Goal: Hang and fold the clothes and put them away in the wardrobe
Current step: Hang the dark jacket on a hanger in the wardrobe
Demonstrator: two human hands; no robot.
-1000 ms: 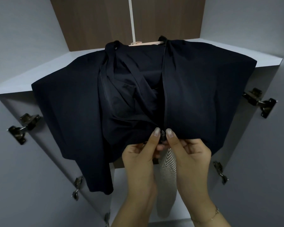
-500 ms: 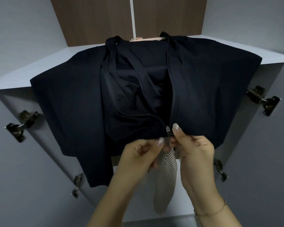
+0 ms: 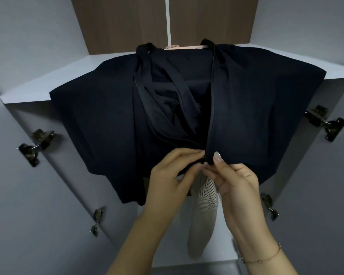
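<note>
The jacket (image 3: 99, 124) pinched by both hands is a plain navy so dark it looks nearly black, zip included. Just below the hands hangs a beige garment (image 3: 204, 219) with thin dark stripes across its upper part. Above the hands, the hanger (image 3: 184, 47) is pale peach against a brown wood-grain back panel (image 3: 119, 22). The wardrobe (image 3: 28, 195) around them is light grey, with dark bronze hinges (image 3: 36, 143).

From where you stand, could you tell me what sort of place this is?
Most likely the inside of a home wardrobe: a dark jacket hangs on a hanger, door hinges flank the opening, and a striped garment hangs below.
</note>
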